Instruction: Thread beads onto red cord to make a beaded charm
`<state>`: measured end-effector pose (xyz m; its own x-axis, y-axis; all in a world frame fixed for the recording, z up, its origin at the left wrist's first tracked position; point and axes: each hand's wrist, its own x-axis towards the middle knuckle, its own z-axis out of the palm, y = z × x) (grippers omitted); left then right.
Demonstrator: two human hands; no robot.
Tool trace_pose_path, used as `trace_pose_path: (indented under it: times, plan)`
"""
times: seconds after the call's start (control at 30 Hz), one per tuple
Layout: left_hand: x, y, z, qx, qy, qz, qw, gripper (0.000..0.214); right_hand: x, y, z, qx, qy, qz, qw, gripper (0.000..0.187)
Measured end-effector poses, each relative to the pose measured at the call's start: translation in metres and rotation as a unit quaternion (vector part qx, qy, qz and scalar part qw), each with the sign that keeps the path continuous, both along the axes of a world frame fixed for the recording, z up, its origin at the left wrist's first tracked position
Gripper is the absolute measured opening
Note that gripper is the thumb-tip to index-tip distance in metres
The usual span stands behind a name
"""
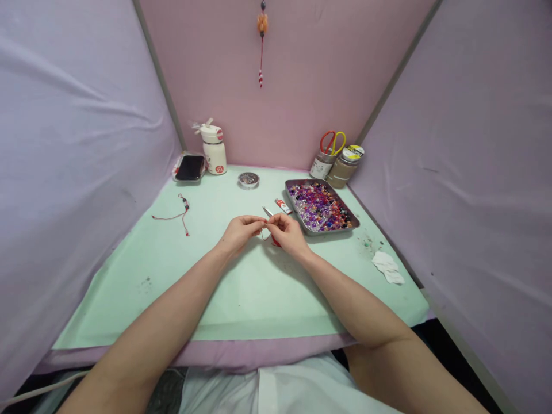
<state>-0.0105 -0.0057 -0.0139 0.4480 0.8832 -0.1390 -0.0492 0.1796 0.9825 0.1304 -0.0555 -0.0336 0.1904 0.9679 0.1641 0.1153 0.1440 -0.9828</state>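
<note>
Over the middle of the table, my left hand [242, 234] and my right hand [288, 231] meet fingertip to fingertip. Both are closed in a pinch on a thin reddish cord [263, 235], whose loose part hangs just below the fingers. Most of the cord is hidden by my fingertips. Beneath my right hand lies a pair of small scissors [268, 211]; the blades point away and a bit of red handle shows. A small red and white tube [283, 206] rests beyond my right hand. To its right, a metal tray [331, 232] holds many purple, red, clear and orange beads.
A knotted red cord with beads [186, 204] lies at left. Along the back are a phone [191, 168], a white bottle [214, 155], a round dish [249, 180], a jar with scissors [321, 165] and another jar [344, 170]. Crumpled tissue [388, 267] lies right; a beaded pendant [262, 24] hangs behind.
</note>
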Motion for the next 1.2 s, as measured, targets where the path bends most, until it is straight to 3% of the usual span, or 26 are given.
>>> trace_pose_path:
  times: [0.13,0.4,0.67,0.93,1.2]
  plan:
    - [-0.001,0.001,0.004,-0.034,-0.021,0.017,0.999,0.031,0.000,0.000,0.000,-0.003,-0.009,-0.017,1.000,0.013]
    - [-0.006,0.009,0.000,-0.068,-0.074,-0.009,0.995,0.032,0.000,-0.001,-0.001,-0.001,-0.028,-0.027,0.999,0.010]
    - [-0.007,0.009,0.001,-0.096,-0.085,-0.007,0.992,0.021,-0.003,-0.006,0.010,-0.032,-0.043,0.032,0.998,0.012]
    - [-0.008,0.013,0.001,-0.146,-0.103,0.013,0.984,0.010,-0.001,-0.003,0.004,-0.037,-0.023,0.010,0.999,0.010]
    - [-0.008,0.014,-0.004,-0.114,-0.095,0.002,0.989,0.020,-0.003,-0.003,0.005,-0.027,-0.020,0.014,0.999,0.011]
